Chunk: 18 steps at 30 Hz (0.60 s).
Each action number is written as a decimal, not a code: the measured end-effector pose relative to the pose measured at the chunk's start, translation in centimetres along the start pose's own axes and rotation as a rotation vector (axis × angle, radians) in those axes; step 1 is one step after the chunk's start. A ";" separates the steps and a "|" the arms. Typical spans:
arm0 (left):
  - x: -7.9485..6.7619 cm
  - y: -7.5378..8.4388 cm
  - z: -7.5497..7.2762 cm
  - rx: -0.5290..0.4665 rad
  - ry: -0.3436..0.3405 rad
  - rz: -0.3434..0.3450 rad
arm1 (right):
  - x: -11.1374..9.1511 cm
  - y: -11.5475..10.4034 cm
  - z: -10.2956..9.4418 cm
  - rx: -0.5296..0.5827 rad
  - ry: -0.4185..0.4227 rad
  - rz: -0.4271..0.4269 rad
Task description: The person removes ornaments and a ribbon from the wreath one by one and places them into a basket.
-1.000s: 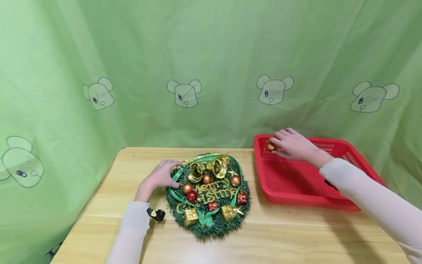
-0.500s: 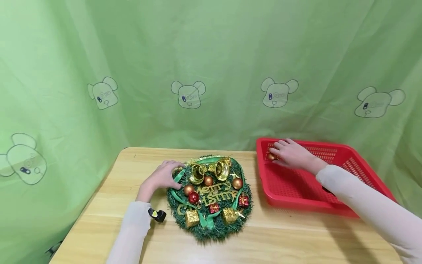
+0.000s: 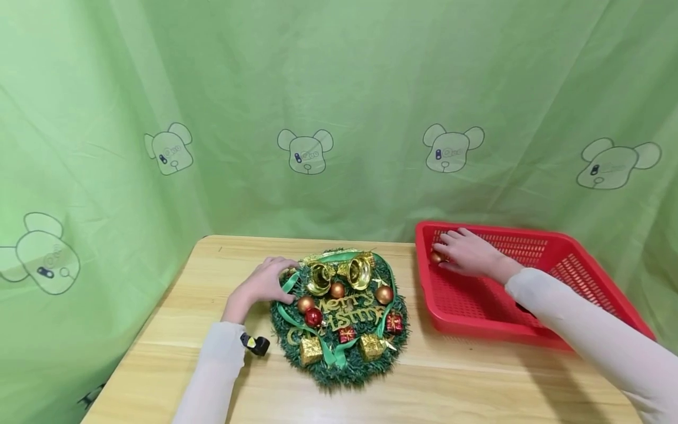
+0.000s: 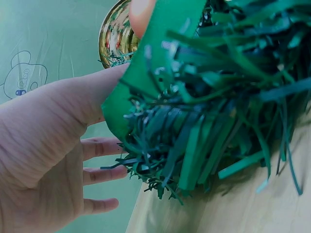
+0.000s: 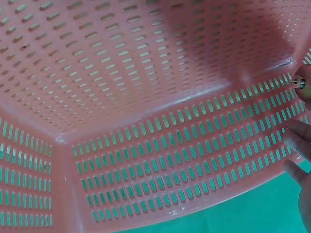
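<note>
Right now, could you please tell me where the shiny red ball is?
In the head view, the shiny red ball sits on the left part of the green tinsel wreath, beside a copper-coloured ball.

The basket (image 3: 477, 325) is smooth perforated plastic with low gloss. The wreath (image 3: 344, 377) has rough, plastic-like strips; its bells (image 3: 358, 273) are mirror-glossy metallic. The curtain (image 3: 371, 70) is matt cloth. The tabletop (image 3: 450, 388) is smooth wood-grain. The partly hidden bauble (image 3: 436, 257) appears satin.

A slotted basket (image 5: 71, 189), seemingly pink in this murky tint, fills most of the view; at the right edge, cut off, a metal-capped ball (image 5: 306, 90) shows above fingers of the right hand (image 5: 301, 145).
</note>
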State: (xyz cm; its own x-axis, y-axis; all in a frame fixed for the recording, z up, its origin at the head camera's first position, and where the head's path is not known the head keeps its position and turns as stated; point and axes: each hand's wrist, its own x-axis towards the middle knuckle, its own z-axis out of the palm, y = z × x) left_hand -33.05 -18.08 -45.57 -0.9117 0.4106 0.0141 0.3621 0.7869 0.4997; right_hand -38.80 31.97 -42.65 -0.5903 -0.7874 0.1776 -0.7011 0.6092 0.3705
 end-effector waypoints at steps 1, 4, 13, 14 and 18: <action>0.0 0.0 0.0 -0.004 -0.001 -0.004 | 0.0 0.0 0.1 0.000 0.001 -0.001; 0.1 0.0 -0.1 -0.009 0.005 0.000 | 0.0 0.0 0.3 -0.005 -0.007 -0.007; 0.1 -0.1 -0.1 0.008 0.005 0.003 | -0.1 -0.6 0.5 0.004 -0.054 0.009; 0.1 0.0 0.0 0.006 0.005 0.002 | -0.1 -0.6 0.5 0.008 -0.058 0.011; 0.0 0.1 0.0 0.010 0.007 0.005 | -0.2 -1.0 0.7 0.019 -0.055 0.017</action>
State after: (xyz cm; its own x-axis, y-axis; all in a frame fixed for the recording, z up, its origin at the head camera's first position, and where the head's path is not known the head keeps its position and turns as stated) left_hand -32.99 -18.03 -45.54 -0.9111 0.4116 0.0225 0.3687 0.7892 0.4911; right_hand -38.28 31.61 -43.66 -0.6233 -0.7706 0.1331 -0.6975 0.6248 0.3508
